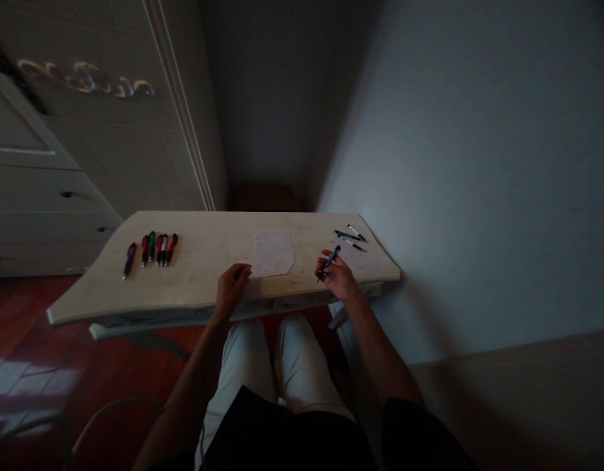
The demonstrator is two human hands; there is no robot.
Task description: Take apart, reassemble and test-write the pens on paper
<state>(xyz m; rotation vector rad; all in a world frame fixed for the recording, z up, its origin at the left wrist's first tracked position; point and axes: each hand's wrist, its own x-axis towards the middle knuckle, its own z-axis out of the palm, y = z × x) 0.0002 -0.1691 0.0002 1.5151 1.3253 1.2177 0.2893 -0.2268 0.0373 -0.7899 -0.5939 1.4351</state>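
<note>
While the right hand [337, 276] is clamped on a blue pen [333, 255] at four o'clock from the middle paper [273, 252] on the table [208, 242], the left hand [232, 286] is curled together at eight o'clock, though in dim light I cannot surely tell if it touches that paper.

The paper [273, 252] looks matt, the tabletop [208, 243] scuffed, the floor [100, 369] glossy wood.

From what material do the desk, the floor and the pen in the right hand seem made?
Desk: possibly painted wood, matt off-white; its surface looks scuffed.
Floor: probably wood or laminate, glossy; reddish boards with bright reflections.
Blue pen: probably plastic, from its coloured barrel; finish too dim to tell.
</note>
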